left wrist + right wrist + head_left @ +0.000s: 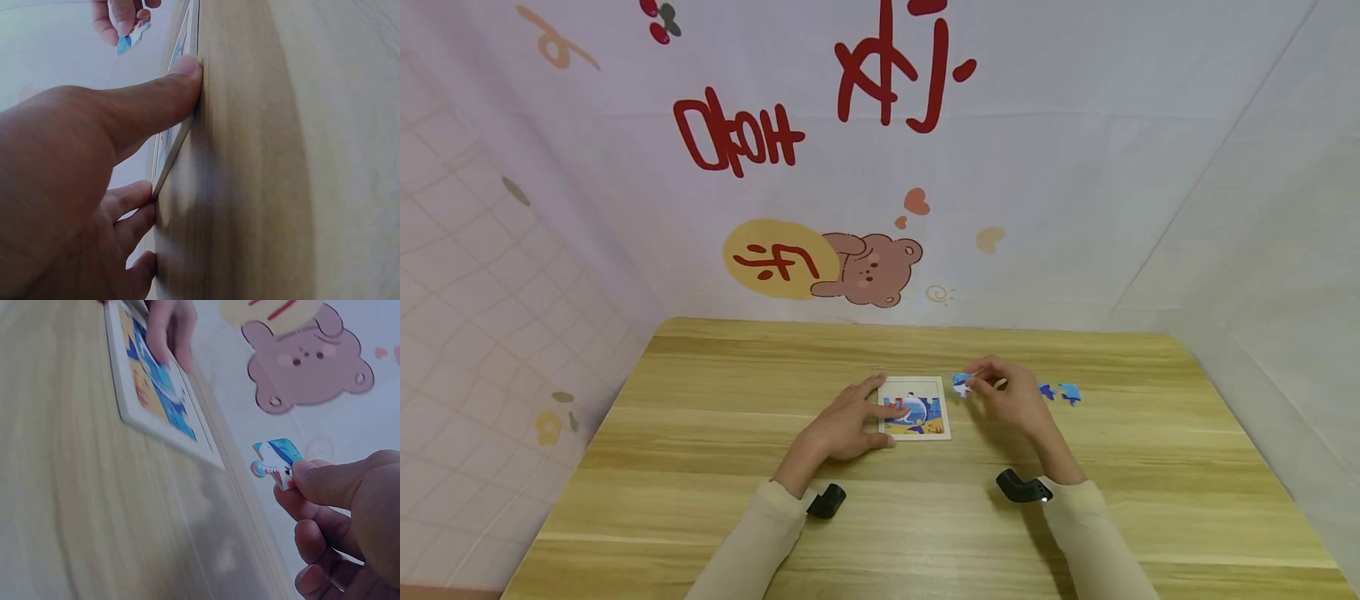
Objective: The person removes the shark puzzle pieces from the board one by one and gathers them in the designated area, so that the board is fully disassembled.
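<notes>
The right hand (1011, 402) pinches a puzzle piece (275, 461) in its grip above the tabletop (925, 517), near the puzzle tray (925, 387); the left hand (846, 423), grip spread, touches the tray; loose pieces (1070, 393) lie to the right

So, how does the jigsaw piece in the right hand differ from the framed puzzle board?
Size: the jigsaw piece is smaller than the puzzle board. Pose: the jigsaw piece is lifted, pinched by the right hand; the puzzle board lies flat on the table, touched by the left hand. Outline: the jigsaw piece is knobbed, the puzzle board straight-edged. Both show blue artwork.
</notes>
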`<state>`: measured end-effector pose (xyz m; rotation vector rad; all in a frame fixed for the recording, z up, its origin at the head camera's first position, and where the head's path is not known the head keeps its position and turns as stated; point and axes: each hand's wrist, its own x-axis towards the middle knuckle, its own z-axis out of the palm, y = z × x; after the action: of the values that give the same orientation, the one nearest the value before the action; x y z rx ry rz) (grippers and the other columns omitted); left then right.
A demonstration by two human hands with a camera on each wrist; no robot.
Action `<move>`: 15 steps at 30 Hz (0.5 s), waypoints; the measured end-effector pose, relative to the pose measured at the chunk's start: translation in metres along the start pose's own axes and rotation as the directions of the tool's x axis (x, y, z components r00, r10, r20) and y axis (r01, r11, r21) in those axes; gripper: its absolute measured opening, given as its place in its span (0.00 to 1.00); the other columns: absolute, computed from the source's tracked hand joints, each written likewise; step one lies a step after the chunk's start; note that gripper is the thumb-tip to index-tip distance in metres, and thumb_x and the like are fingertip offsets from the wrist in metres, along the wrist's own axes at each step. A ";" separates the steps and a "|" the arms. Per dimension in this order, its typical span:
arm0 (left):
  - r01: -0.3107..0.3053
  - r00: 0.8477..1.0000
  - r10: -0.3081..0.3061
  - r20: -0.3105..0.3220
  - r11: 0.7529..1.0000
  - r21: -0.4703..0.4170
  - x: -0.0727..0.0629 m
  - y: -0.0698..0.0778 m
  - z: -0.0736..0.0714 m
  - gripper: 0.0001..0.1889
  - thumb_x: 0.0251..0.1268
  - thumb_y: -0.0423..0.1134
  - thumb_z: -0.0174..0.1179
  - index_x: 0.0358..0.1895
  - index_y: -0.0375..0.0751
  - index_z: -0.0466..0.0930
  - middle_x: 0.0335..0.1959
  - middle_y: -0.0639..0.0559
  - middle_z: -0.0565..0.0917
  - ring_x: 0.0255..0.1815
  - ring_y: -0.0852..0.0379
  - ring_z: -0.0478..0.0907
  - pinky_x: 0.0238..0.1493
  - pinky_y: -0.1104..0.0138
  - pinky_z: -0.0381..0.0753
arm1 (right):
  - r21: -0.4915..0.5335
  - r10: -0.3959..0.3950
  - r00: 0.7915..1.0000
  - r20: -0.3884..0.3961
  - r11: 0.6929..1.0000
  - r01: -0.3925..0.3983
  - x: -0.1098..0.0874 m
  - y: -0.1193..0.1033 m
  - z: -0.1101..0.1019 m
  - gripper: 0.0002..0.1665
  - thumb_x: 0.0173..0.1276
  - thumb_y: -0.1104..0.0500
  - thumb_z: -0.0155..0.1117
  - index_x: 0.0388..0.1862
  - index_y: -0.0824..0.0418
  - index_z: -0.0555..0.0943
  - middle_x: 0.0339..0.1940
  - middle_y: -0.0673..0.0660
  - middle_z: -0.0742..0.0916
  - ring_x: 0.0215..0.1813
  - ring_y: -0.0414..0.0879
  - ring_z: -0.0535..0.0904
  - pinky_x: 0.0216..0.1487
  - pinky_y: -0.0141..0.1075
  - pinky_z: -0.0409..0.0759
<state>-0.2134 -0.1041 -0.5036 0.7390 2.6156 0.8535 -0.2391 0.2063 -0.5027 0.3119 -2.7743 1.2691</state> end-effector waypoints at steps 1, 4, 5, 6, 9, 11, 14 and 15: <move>0.001 1.000 -0.001 -0.001 1.000 0.002 0.000 0.000 0.000 0.26 0.68 0.50 0.68 0.68 0.61 0.79 0.86 0.46 0.50 0.84 0.34 0.50 0.80 0.39 0.55 | -0.005 0.002 1.000 -0.003 1.000 -0.002 -0.001 0.003 -0.002 0.06 0.74 0.56 0.68 0.47 0.49 0.87 0.35 0.51 0.90 0.39 0.46 0.83 0.35 0.33 0.78; 0.005 1.000 -0.005 0.000 1.000 0.004 0.000 0.000 0.001 0.26 0.68 0.50 0.68 0.68 0.61 0.79 0.86 0.47 0.50 0.84 0.34 0.50 0.80 0.39 0.55 | -0.011 0.003 1.000 -0.015 1.000 -0.003 -0.002 0.010 -0.009 0.07 0.74 0.56 0.68 0.48 0.50 0.87 0.35 0.52 0.90 0.39 0.47 0.83 0.34 0.33 0.78; 0.006 1.000 -0.006 0.000 1.000 0.003 -0.001 0.000 0.001 0.26 0.68 0.50 0.68 0.68 0.62 0.79 0.86 0.47 0.51 0.84 0.34 0.50 0.80 0.39 0.55 | -0.012 0.001 1.000 -0.019 1.000 -0.001 -0.002 0.012 -0.012 0.07 0.74 0.56 0.68 0.48 0.51 0.87 0.35 0.53 0.90 0.39 0.47 0.83 0.34 0.33 0.78; 0.007 1.000 -0.007 0.001 1.000 0.003 -0.001 0.000 0.001 0.26 0.68 0.50 0.68 0.68 0.62 0.79 0.86 0.47 0.50 0.84 0.34 0.50 0.80 0.39 0.55 | -0.013 -0.001 1.000 -0.022 1.000 0.001 -0.003 0.014 -0.014 0.07 0.73 0.57 0.68 0.48 0.51 0.87 0.35 0.53 0.91 0.38 0.47 0.83 0.34 0.33 0.78; 0.008 1.000 -0.008 0.002 1.000 0.009 0.000 0.000 0.000 0.26 0.68 0.50 0.68 0.69 0.63 0.78 0.86 0.48 0.50 0.84 0.34 0.50 0.80 0.39 0.55 | -0.019 0.010 1.000 -0.024 1.000 -0.011 -0.004 0.022 -0.020 0.08 0.73 0.56 0.68 0.49 0.52 0.87 0.36 0.53 0.91 0.38 0.46 0.83 0.34 0.32 0.78; 0.008 1.000 -0.008 0.002 1.000 0.014 0.000 -0.001 0.001 0.26 0.68 0.51 0.68 0.69 0.63 0.78 0.86 0.48 0.50 0.84 0.34 0.50 0.80 0.40 0.54 | -0.026 0.023 0.999 -0.024 0.999 -0.023 -0.004 0.027 -0.024 0.08 0.73 0.56 0.68 0.49 0.52 0.87 0.36 0.53 0.91 0.37 0.45 0.83 0.34 0.32 0.78; 0.009 1.000 -0.009 0.001 1.000 0.022 0.001 -0.002 0.002 0.26 0.68 0.51 0.68 0.69 0.64 0.78 0.86 0.48 0.50 0.84 0.35 0.50 0.80 0.40 0.55 | -0.032 0.049 0.998 -0.033 0.998 -0.050 -0.006 0.035 -0.031 0.09 0.74 0.56 0.68 0.50 0.53 0.87 0.37 0.54 0.92 0.37 0.44 0.83 0.36 0.31 0.77; 0.010 1.000 -0.010 0.001 1.000 0.022 0.001 -0.002 0.002 0.26 0.68 0.51 0.68 0.69 0.64 0.78 0.86 0.49 0.50 0.84 0.35 0.50 0.80 0.40 0.55 | -0.035 0.055 0.998 -0.040 0.998 -0.056 -0.007 0.037 -0.033 0.09 0.74 0.56 0.68 0.50 0.54 0.87 0.37 0.55 0.92 0.38 0.43 0.83 0.36 0.31 0.77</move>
<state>-0.2140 -0.1041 -0.5059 0.7307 2.6297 0.8221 -0.2404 0.2558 -0.5095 0.2068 -2.7882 1.2211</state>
